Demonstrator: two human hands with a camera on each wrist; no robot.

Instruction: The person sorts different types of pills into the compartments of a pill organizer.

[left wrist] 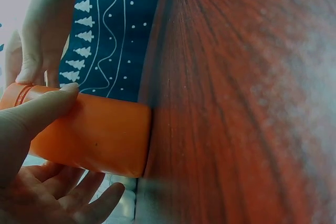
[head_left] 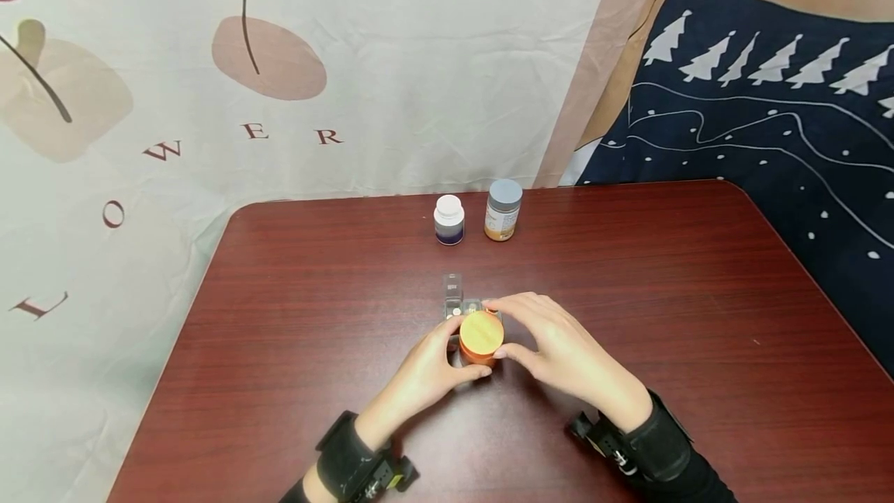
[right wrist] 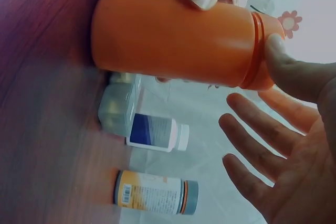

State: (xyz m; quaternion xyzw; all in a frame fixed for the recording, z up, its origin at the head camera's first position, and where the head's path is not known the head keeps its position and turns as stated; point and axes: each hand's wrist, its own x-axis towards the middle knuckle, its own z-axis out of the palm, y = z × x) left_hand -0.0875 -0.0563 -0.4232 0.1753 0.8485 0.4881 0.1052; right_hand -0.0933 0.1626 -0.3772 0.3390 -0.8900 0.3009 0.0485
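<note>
An orange bottle [right wrist: 173,38] stands upright on the table, its round lid [head_left: 482,332] looking yellow from above. My left hand [head_left: 433,367] grips the body between thumb and fingers. With thumb and index finger my right hand [head_left: 562,348] holds the lid, while its other fingers stay off the bottle in the right wrist view. Just behind the bottle lies a clear pill organizer [head_left: 453,287]; one lid at its left stands open, and a pale piece shows in that compartment. The bottle and hands hide part of the organizer.
Farther back stand a white bottle [head_left: 449,216] with a dark blue band and, to its right, a grey-capped bottle [head_left: 503,212] with a yellow and white label. The brown table [head_left: 314,293] ends at a pale hanging cloth [head_left: 419,60] and a dark blue cloth [head_left: 698,130].
</note>
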